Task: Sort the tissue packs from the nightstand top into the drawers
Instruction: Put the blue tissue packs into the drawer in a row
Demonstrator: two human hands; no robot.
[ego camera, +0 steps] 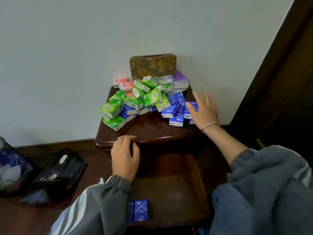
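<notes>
Right grip (203,109) spread wide, fingers straight, nothing held. Palm down at the right end of the pile, thumb side touching or just short of the nearest pack; cannot tell which. Bracelet (210,124) at its wrist.

Directly under and just left of that grip: blue packs (174,110) lying flat, long axes mostly slanting away toward the wall. Further left: green packs (111,107), heaped. Beyond those, at the far corner: pink packs (125,84). Wallward of the grip: purple packs (180,80), in front of a gold tissue box (153,66). All on the nightstand top (152,131).

Left grip (125,153) loosely curled against the front edge of that top, no pack in it, well apart from the pile.

Below both grips, toward the body: open drawer (177,192), stored blue packs (138,211) in its near left corner.

Judged: right grip nearer by far; likely next a close across a blue pack's short side, then down into the drawer.
</notes>
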